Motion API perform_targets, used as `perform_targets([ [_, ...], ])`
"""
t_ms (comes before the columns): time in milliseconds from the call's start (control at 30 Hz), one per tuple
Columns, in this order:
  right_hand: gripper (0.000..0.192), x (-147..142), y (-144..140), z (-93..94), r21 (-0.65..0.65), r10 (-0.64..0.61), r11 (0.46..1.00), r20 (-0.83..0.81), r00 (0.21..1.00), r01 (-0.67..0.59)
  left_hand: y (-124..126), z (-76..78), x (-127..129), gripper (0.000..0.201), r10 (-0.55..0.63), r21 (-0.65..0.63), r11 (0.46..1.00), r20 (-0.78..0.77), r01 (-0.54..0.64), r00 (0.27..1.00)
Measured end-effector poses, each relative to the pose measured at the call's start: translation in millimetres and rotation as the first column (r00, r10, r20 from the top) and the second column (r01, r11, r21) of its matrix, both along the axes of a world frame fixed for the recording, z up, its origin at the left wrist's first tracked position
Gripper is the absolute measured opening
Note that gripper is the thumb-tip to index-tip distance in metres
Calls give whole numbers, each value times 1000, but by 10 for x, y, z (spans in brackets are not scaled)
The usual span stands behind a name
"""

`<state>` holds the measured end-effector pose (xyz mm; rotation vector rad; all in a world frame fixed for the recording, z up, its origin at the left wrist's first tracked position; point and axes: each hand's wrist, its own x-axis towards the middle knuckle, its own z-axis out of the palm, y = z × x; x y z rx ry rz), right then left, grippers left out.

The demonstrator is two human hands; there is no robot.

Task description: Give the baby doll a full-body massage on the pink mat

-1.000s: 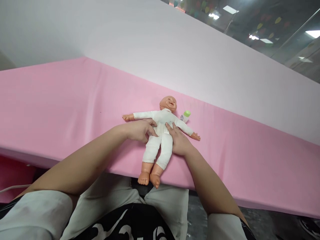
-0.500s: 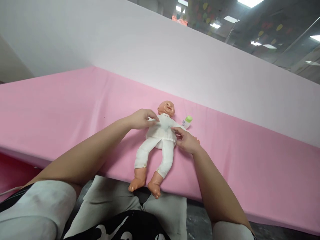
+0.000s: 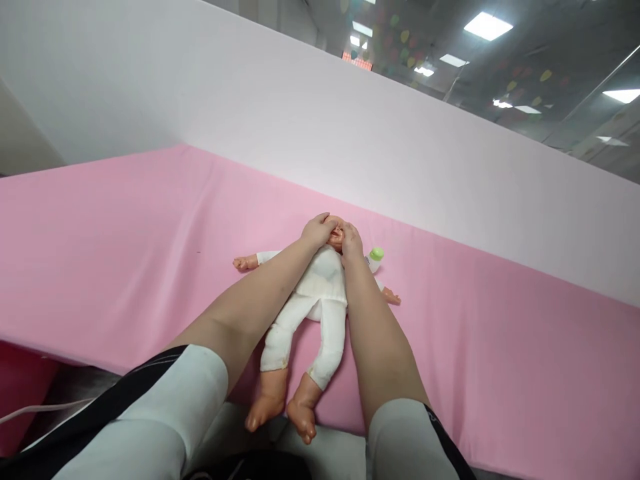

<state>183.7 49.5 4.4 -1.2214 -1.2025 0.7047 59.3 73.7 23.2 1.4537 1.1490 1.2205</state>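
Doll (image 3: 320,293) lay on its back on the pink sheet (image 3: 125,253), feet hanging off the near edge. Left hand (image 3: 317,231) and right hand (image 3: 351,241) were together, cupped around its head. Small bottle (image 3: 374,257) beside it sat untouched; looked like early days.

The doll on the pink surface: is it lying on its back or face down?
On its back. The doll lies with toes and face up, both hands cupping its head.
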Motion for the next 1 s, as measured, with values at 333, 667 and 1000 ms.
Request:
perform_targets([
  [333, 75, -8, 30, -149, -106, 39, 992, -274, 961, -71, -146, -38, -41, 72, 3, -216, 967, 550, 138, 835],
  [667, 45, -4, -55, -194, -47, -15, 999, -554, 833, -13, -88, -140, -66, 52, 38, -237, 962, 618, 140, 785],
  [1000, 74, -19, -149, -102, -15, 33, 999, -377, 926, -41, -162, -78, -70, 94, -60, -230, 946, 572, 230, 818],
])
